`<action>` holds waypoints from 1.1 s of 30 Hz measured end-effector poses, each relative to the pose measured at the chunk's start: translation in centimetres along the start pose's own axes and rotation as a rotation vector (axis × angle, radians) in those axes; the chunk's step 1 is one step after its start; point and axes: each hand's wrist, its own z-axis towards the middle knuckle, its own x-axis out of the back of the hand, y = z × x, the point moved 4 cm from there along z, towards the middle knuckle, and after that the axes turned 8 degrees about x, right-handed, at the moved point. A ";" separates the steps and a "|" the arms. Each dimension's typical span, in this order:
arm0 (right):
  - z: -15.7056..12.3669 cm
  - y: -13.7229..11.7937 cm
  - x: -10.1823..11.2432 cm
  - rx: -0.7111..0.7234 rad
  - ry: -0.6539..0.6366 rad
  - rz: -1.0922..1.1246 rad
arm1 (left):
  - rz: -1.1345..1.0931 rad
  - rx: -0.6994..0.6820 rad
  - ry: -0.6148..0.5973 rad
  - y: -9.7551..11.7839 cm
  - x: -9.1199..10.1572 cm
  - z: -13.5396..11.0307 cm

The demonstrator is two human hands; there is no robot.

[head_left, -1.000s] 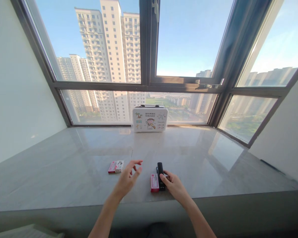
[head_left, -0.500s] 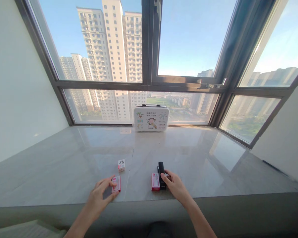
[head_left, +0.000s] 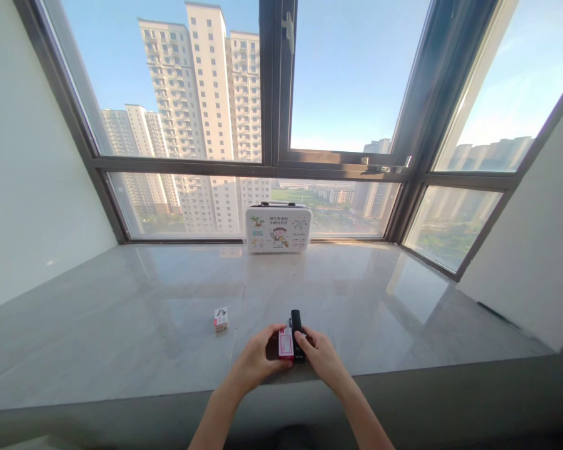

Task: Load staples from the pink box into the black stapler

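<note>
Near the front edge of the sill, my left hand [head_left: 257, 361] is closed on a small pink and white box [head_left: 286, 342], thumb and fingers at its sides. A black stapler [head_left: 296, 323] lies right beside that box, pointing away from me. My right hand [head_left: 323, 357] has its fingers curled on the stapler's near end. A second small box [head_left: 221, 319], white and pink, stands alone on the stone to the left, apart from both hands.
The grey marble window sill [head_left: 122, 325] stretches wide to both sides. A white printed carry case [head_left: 278, 229] stands against the window glass at the back. White walls close in on the left and right.
My left hand came in from the left with a pink box to the stapler's side. The right hand stayed on the stapler. The camera shifted slightly.
</note>
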 end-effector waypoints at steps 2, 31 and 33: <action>0.1 0.3 0.0 0.015 -0.012 -0.018 | -0.007 0.004 -0.003 -0.4 0.0 0.3; -2.5 -0.5 -0.2 0.006 0.038 -0.538 | 0.448 0.458 0.183 -8.2 11.5 3.5; -2.1 -1.1 -0.4 0.026 -0.010 -0.531 | 0.433 0.410 0.093 -7.0 8.8 4.9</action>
